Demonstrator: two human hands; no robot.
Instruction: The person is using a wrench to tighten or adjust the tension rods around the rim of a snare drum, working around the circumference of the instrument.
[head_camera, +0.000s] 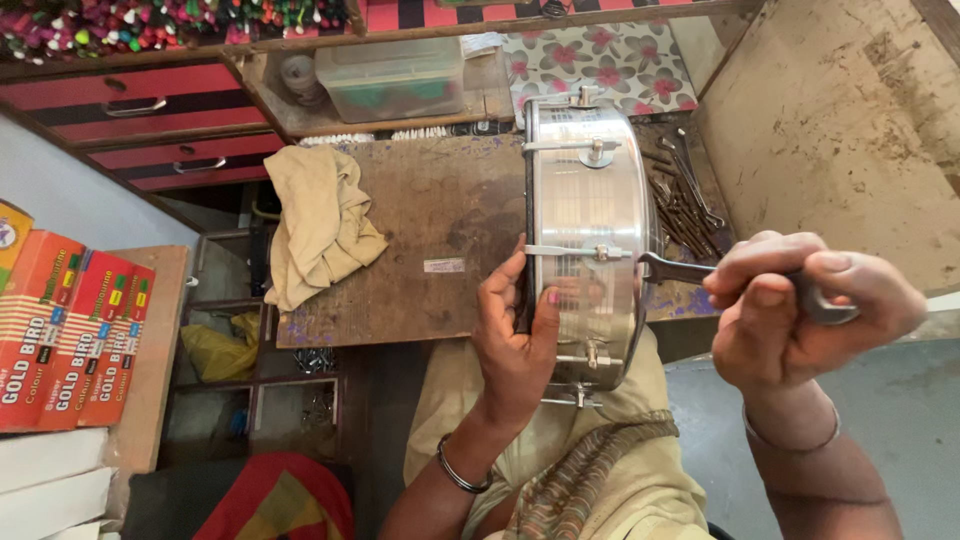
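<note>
The left hand (515, 335) reaches up from below, palm open, fingers spread and pressed flat, thumb pointing up. A bangle rings its wrist. The right hand (800, 305) is closed in a fist, thumb laid over the curled fingers, knuckles toward the camera; its forearm runs down to the lower right.

At the centre of the frame we see a shiny metal drum (590, 230) standing on its edge against a worn wooden board (420, 240). Our left hand (515, 340) presses flat on the drum's dark rim, steadying it. Our right hand (800, 305), at the right of the frame, is closed around a metal spanner (680, 268) whose head meets a tuning lug on the shell. A crumpled beige cloth (320, 225) lies on the board's left side. Red cartons (75, 330) are stacked at far left.
</note>
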